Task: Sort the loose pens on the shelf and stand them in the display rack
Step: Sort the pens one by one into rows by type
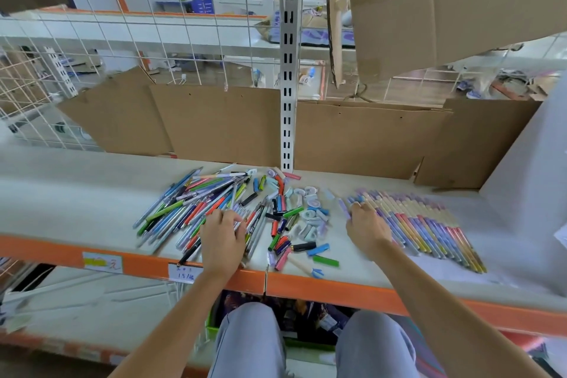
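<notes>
A heap of loose pens [184,209] in green, blue, orange and grey lies on the shelf [76,193] at the left. My left hand [224,236] lies on the heap's right edge, fingers curled round a few grey pens [242,218]. To the right, a neat row of pastel pens [429,224] lies side by side. My right hand [366,232] sits at the left end of this row. Its thumb and fingers pinch a lilac pen [343,209] beside the row.
Loose caps and short pen parts [306,215] are scattered between my hands. Cardboard sheets [214,123] stand along the back of the shelf, with a slotted white upright [287,86] between them. The orange shelf edge [306,285] runs in front, above my knees.
</notes>
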